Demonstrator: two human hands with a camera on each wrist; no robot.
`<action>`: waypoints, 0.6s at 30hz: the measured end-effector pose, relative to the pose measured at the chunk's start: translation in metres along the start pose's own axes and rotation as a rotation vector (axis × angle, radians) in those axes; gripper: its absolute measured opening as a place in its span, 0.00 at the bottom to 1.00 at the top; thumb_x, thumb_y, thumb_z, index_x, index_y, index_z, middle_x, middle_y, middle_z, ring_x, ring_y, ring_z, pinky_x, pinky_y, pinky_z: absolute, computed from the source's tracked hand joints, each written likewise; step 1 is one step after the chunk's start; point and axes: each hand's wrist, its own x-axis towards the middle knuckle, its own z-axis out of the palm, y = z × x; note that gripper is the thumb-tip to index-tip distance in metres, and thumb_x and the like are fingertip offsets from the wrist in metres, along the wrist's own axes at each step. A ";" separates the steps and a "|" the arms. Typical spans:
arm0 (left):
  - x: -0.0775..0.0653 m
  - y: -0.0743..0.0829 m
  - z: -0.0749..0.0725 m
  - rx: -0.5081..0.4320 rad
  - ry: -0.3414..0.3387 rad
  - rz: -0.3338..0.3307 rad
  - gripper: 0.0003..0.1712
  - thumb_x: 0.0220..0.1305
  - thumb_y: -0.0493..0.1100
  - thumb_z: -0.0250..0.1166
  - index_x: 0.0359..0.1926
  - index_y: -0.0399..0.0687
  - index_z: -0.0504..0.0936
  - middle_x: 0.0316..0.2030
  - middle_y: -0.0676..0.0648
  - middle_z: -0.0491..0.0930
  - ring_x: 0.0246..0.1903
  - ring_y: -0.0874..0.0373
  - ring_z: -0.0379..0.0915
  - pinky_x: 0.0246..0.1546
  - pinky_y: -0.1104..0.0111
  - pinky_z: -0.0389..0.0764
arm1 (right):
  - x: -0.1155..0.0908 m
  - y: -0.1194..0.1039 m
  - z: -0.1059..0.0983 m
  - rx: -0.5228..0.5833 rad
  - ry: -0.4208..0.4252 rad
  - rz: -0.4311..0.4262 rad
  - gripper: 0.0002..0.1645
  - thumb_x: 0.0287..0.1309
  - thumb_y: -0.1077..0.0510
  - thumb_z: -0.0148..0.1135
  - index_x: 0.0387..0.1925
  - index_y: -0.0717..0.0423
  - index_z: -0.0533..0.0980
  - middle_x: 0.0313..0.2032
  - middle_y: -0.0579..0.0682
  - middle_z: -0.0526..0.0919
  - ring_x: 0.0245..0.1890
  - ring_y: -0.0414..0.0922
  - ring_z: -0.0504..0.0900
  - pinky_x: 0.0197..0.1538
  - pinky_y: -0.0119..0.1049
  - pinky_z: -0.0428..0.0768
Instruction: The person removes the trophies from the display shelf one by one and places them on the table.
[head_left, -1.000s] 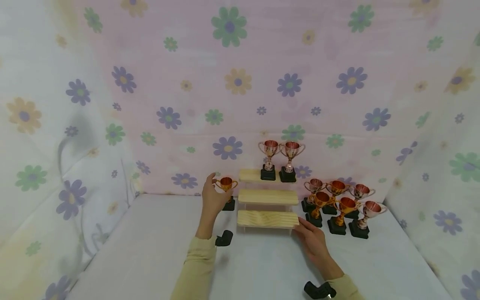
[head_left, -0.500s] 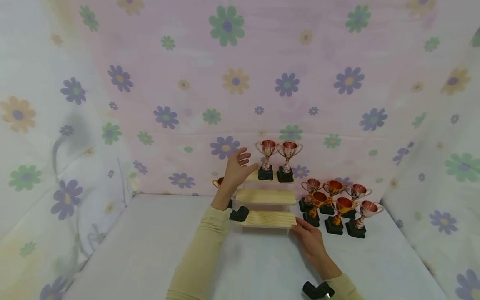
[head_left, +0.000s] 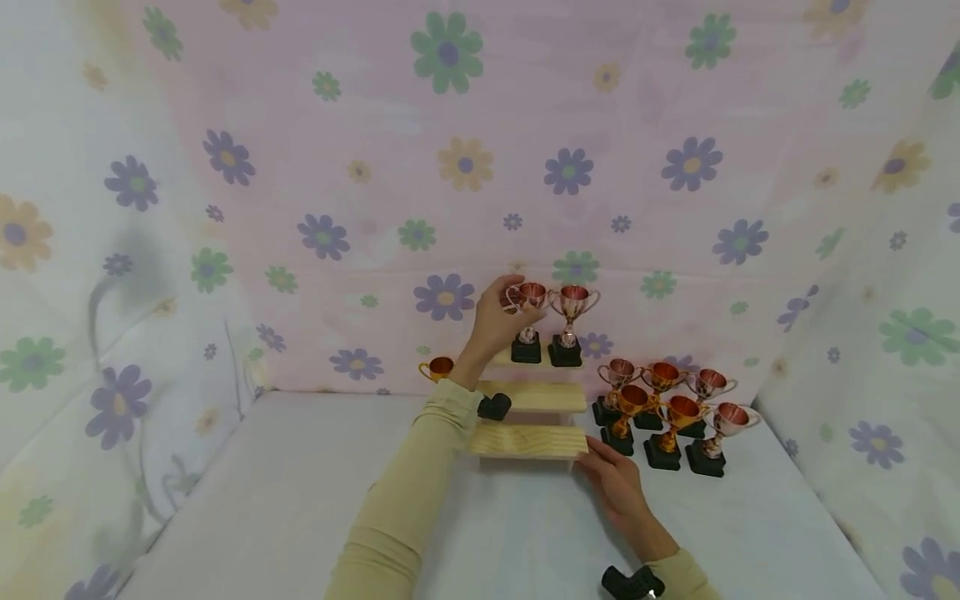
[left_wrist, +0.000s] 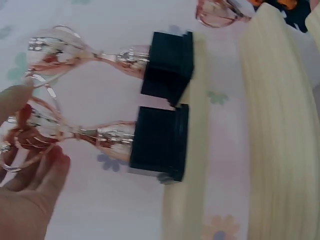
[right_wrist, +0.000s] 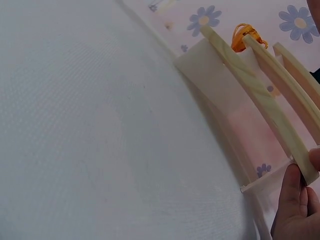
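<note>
On the top step of the wooden stand [head_left: 528, 442] two rose-gold trophies with black bases stand side by side. My left hand [head_left: 497, 321] grips the cup of the left trophy [left_wrist: 115, 140], thumb on one side and fingers on the other. Its base [left_wrist: 157, 142] still rests on the step. The right trophy [head_left: 572, 312] is close beside it. My right hand [head_left: 618, 492] holds the right end of the bottom step, thumb above and fingers below, as the right wrist view shows. Left of the stand, a gold trophy [head_left: 437, 367] is mostly hidden behind my left forearm.
Several gold and rose-gold trophies stand grouped right of the stand, among them a gold trophy [head_left: 681, 417] and a rose-gold trophy [head_left: 726, 425]. A white cloth [head_left: 300, 500] covers the table. Flowered fabric [head_left: 360, 292] hangs behind and at both sides.
My left hand has let go of the gold trophy left of the stand, moved up and right, and taken hold of the left rose-gold trophy. My right hand stays on the bottom step.
</note>
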 end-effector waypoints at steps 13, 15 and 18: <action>0.000 -0.011 -0.004 0.049 0.054 0.124 0.28 0.65 0.37 0.71 0.64 0.37 0.74 0.43 0.38 0.78 0.40 0.47 0.77 0.45 0.60 0.87 | 0.000 -0.001 0.004 -0.007 -0.001 -0.016 0.32 0.70 0.63 0.60 0.71 0.66 0.65 0.71 0.67 0.67 0.57 0.44 0.81 0.62 0.36 0.80; -0.002 -0.011 -0.007 0.053 0.049 0.119 0.29 0.65 0.37 0.71 0.65 0.37 0.74 0.43 0.38 0.77 0.40 0.47 0.77 0.46 0.59 0.87 | -0.001 -0.002 0.004 -0.006 0.002 -0.019 0.32 0.70 0.63 0.60 0.71 0.67 0.65 0.70 0.67 0.67 0.56 0.44 0.81 0.61 0.35 0.81; -0.005 -0.011 -0.010 0.052 0.045 0.117 0.29 0.66 0.36 0.70 0.65 0.37 0.74 0.43 0.38 0.76 0.40 0.47 0.77 0.47 0.59 0.87 | -0.001 -0.003 0.003 0.000 0.008 -0.017 0.32 0.69 0.64 0.60 0.71 0.67 0.66 0.70 0.68 0.68 0.54 0.43 0.82 0.60 0.34 0.82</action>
